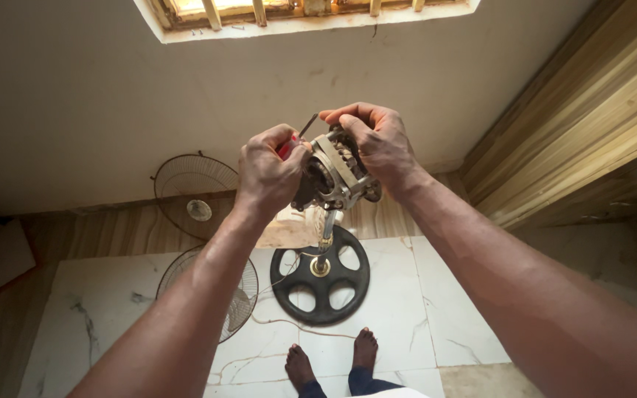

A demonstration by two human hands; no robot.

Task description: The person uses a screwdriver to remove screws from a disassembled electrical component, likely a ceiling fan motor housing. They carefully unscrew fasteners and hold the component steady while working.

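A bare fan motor (337, 175) with exposed copper windings and a metal bracket sits on top of a thin metal pole (326, 239), which rises from a round black spoked base (321, 276) on the floor. My right hand (376, 141) grips the motor from the top and right side. My left hand (270, 171) holds a red-handled screwdriver (298, 137) against the motor's left side, with its dark shaft pointing up and right. Both arms reach forward from the bottom of the view.
Two round wire fan guards lie at the left: one (193, 193) leans against the white wall, the other (223, 291) lies flat on the marble-pattern floor tiles. My bare feet (333, 361) stand just behind the base. A wooden panel (576, 125) stands at right.
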